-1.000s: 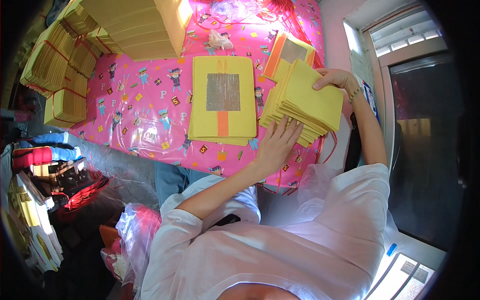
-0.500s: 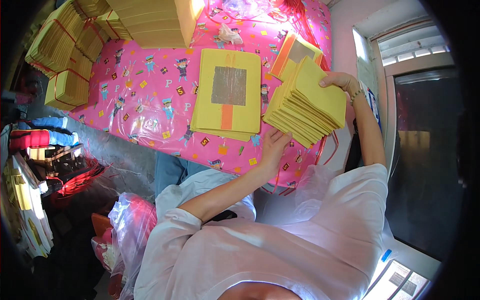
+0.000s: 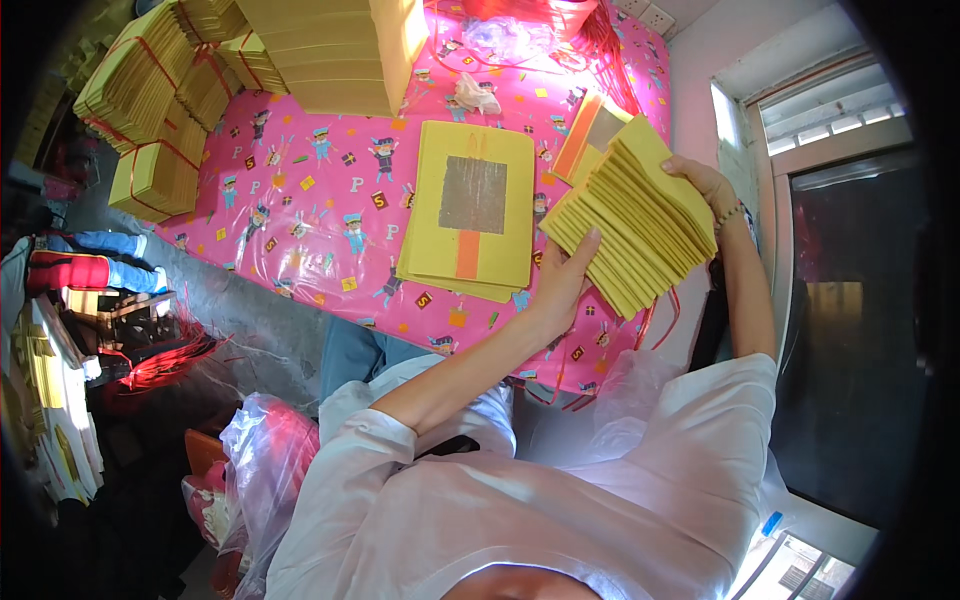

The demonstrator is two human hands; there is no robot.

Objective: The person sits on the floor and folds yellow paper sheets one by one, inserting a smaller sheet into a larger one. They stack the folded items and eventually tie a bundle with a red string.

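A thick, fanned stack of yellow paper (image 3: pixel 635 225) is held at a slant over the right part of the table, its folded layers showing along the near side. At its far right corner my right hand (image 3: pixel 702 185) grips it, thumb on top. My left hand (image 3: pixel 562 290) closes on the near left edge, thumb over the layers and fingers partly hidden below. Left of it lies a flat pile of yellow sheets (image 3: pixel 508 250), the top one bearing a silver-grey square and an orange strip. Similar sheets (image 3: pixel 580 140) lie partly covered behind the held stack.
The table has a pink printed cover (image 3: pixel 310 235). Yellow bundles tied with red string (image 3: pixel 155 180) and a large yellow stack (image 3: pixel 320 60) stand at the back left. Crumpled white paper (image 3: pixel 475 95) and red strings (image 3: pixel 605 55) lie farther back. A window (image 3: pixel 850 300) is at right.
My left hand has moved up from below the near edge and now grips the stack with its thumb over it. The stack's layers look more fanned. The whole view has shifted slightly.
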